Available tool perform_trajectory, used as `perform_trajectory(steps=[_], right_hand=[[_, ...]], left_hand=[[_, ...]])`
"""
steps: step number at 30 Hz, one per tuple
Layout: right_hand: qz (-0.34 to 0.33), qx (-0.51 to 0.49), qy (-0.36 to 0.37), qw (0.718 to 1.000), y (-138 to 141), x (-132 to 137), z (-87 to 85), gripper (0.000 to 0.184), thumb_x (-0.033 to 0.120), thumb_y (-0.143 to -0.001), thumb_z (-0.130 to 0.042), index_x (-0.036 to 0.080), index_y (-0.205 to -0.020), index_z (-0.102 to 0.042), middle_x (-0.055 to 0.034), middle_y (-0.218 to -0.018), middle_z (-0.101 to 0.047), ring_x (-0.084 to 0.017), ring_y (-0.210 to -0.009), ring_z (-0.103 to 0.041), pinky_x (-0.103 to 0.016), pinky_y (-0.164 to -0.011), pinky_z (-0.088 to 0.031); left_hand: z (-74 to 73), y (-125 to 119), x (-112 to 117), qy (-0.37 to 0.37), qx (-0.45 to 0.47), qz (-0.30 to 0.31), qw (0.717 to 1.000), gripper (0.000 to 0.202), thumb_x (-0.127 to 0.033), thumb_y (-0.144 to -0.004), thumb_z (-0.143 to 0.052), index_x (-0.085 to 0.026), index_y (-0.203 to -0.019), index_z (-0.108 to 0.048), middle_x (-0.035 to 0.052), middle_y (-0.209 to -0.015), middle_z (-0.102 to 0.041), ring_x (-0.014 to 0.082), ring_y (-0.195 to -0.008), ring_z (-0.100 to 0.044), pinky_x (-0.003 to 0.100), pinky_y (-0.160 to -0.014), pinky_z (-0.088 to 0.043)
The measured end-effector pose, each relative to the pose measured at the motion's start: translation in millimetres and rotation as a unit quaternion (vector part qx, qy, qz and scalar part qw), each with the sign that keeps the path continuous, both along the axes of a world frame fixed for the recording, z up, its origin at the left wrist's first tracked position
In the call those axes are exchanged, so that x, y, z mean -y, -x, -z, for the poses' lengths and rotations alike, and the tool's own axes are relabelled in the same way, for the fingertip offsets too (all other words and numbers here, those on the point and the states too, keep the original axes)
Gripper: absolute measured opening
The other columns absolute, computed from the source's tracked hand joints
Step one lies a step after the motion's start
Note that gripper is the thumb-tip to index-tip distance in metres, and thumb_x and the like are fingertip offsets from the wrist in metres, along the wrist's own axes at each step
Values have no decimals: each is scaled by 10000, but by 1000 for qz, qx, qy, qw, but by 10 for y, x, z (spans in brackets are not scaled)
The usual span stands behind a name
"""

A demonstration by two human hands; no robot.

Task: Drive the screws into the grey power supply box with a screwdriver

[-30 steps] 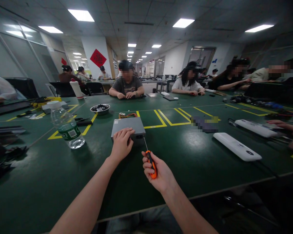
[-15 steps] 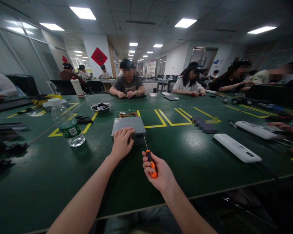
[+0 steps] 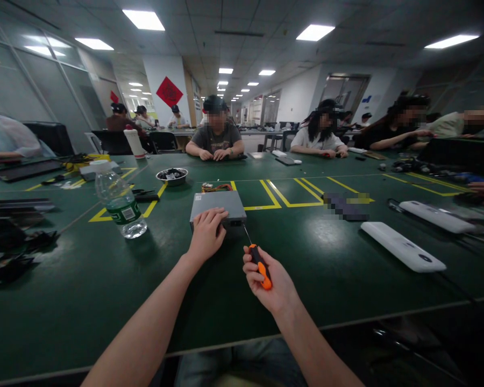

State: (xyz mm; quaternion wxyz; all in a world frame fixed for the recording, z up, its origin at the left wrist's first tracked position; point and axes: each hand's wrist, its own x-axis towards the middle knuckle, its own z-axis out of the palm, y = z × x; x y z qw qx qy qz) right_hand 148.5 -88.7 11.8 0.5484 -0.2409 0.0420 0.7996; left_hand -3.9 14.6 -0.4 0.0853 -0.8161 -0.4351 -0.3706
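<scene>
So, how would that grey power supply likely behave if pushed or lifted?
The power supply looks stiff, given its boxy, metal-looking casing, and is probably fairly heavy for its size. Lying flat and low on the green table, it would likely slide rather than tip. The coloured wires at its far side look floppy and would probably trail.

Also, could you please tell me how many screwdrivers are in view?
1 that I can make out: the orange-and-black screwdriver in the right hand, its shaft pointing toward the gray metal box under the left hand. Others may be hidden from view.
</scene>
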Motion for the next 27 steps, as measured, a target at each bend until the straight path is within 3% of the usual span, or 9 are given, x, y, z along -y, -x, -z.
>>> perform_trajectory(steps=[5,13,19,23,27], right_hand=[[29,17,3,999,18,-17,25,123,170,-888,-404,125,-795,-470,7,-660,-458,-13,-432,-409,-63,-280,-272],[-9,45,13,999,49,-3,76,185,229,-897,-416,83,-918,-528,-10,-653,-514,-34,-458,-478,-94,-347,-381],[-5,50,2,999,43,-7,50,169,208,-896,-408,92,-861,-526,-8,-642,-495,-27,-442,-431,-82,-307,-302],[-5,45,7,999,29,2,47,116,150,-887,-416,103,-817,-495,-11,-680,-497,-7,-459,-429,-56,-319,-292],[-25,40,4,999,24,1,47,175,217,-905,-397,91,-856,-508,-8,-675,-495,-18,-473,-446,-72,-339,-340]], left_hand=[[-8,3,6,-1,-5,-3,1000,337,-129,-781,-440,-226,-1092,-526,29,-1190,-558,194,-1137,-446,367,-926,-294],[-5,-44,50,-25,-35,-27,999,322,-193,-797,-451,-202,-1113,-513,60,-1203,-551,216,-1161,-440,409,-983,-261],[1,-98,93,-37,-72,-19,997,399,-210,-827,-417,-145,-1220,-440,105,-1282,-486,224,-1207,-399,415,-1031,-227],[-35,-138,176,-30,-92,-24,995,462,-240,-847,-404,-190,-1304,-362,94,-1321,-453,257,-1216,-374,465,-1000,-244],[-56,-182,227,-21,-105,-30,994,489,-262,-842,-417,-220,-1323,-344,90,-1286,-480,270,-1217,-366,493,-1005,-225]])
